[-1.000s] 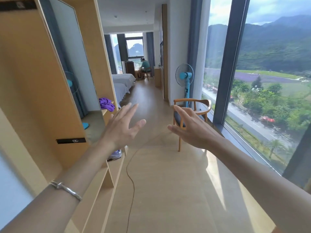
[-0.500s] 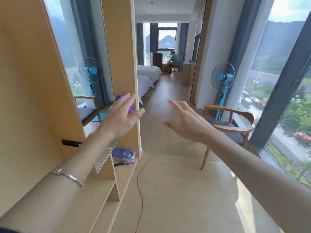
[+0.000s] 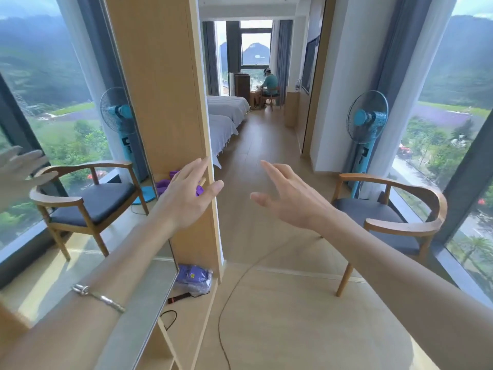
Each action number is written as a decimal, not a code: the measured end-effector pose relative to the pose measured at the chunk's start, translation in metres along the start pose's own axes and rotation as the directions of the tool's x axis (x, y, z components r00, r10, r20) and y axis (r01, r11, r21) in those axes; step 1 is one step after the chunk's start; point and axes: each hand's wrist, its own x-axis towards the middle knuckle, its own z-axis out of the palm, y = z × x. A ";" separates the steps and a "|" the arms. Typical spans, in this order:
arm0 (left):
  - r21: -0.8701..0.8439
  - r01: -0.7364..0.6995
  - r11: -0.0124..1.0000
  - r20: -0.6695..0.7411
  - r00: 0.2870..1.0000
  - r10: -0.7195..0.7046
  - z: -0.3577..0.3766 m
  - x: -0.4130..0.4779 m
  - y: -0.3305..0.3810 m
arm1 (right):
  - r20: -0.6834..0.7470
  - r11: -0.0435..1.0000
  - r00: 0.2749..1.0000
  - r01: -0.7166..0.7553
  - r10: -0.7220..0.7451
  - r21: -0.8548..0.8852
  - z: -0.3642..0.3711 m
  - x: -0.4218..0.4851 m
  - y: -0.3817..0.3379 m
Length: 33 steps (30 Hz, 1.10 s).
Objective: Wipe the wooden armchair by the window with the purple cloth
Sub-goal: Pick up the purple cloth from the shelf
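Both hands are raised in front of the camera with fingers spread and palms empty. The left hand [image 3: 186, 198] reaches toward the edge of a tall wooden shelf panel [image 3: 165, 102], its fingertips just at the panel's front edge. The purple cloth [image 3: 163, 185] lies bunched on a shelf just beyond and partly behind this hand, showing to the left of the fingers and again as a small purple patch at the knuckles; whether the fingers touch it cannot be told. A silver bracelet [image 3: 100, 297] sits on the left forearm.

The right hand [image 3: 290, 198] hovers open over the floor, well apart from the cloth, thumb pointing toward the left hand. The wooden armchair [image 3: 394, 209] with a dark seat cushion stands to the right of this hand and slightly beyond it, beside the large window [image 3: 453, 116]. A blue standing fan [image 3: 366, 124] is behind the chair.

To the left of the left hand, a mirror [image 3: 66, 129] leaning in the shelf unit reflects the chair, the fan and the window view. Below the left wrist, on a lower shelf, lies a plastic packet with purple contents [image 3: 193, 277]. A thin cable [image 3: 226, 303] curves over the wooden floor beneath the hands. Far down the room, a person sits on a chair [image 3: 269, 88] by a desk, past two beds [image 3: 226, 113].
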 end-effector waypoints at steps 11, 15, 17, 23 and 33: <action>-0.032 0.298 0.954 -0.107 0.948 -0.300 0.090 0.156 -0.087 | 0.119 0.981 0.974 0.188 -0.192 0.045 0.036 0.224 0.110; -0.031 0.464 0.885 -0.197 0.866 -0.460 0.090 0.177 -0.122 | 0.228 0.953 0.925 0.295 -0.303 0.070 0.070 0.303 0.109; -0.020 0.504 0.863 -0.250 0.834 -0.493 0.088 0.184 -0.145 | 0.271 0.927 0.887 0.353 -0.375 0.126 0.095 0.333 0.103; -0.077 0.614 0.786 -0.301 0.737 -0.605 0.104 0.191 -0.200 | 0.363 0.865 0.786 0.458 -0.501 0.204 0.167 0.399 0.081; -0.146 0.745 0.651 -0.384 0.564 -0.731 0.124 0.222 -0.268 | 0.514 0.797 0.635 0.574 -0.577 0.185 0.256 0.484 0.056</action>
